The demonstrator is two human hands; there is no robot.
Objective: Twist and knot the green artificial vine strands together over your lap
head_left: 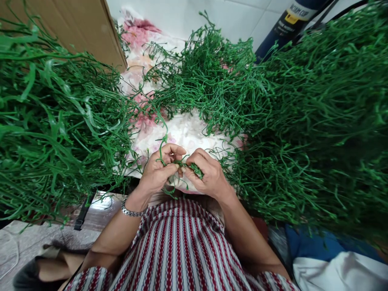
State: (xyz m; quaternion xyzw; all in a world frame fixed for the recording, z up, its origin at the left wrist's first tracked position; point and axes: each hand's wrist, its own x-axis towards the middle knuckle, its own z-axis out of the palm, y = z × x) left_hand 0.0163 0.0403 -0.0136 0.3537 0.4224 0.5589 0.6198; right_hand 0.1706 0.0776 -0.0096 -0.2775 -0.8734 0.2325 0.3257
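Close in front of my body, my two hands meet over a floral-patterned cloth (188, 125). My right hand (209, 173) is closed around a small bunch of green stems (197, 170), whose packed ends show at the curled fingers. My left hand (157, 169) pinches thin green strands between thumb and fingertips, right beside the right hand. One longer green stem (163, 139) rises from the left hand toward the pile behind. A few loose bits hang below the fingers. The exact point of the left pinch is partly hidden.
Tangled green, plastic-looking stems pile up at the left (60, 129), back middle (218, 85) and right (327, 133). A cardboard box (81, 28) stands at back left, a dark blue cylinder (285, 30) at back right. White fabric (342, 270) lies at lower right.
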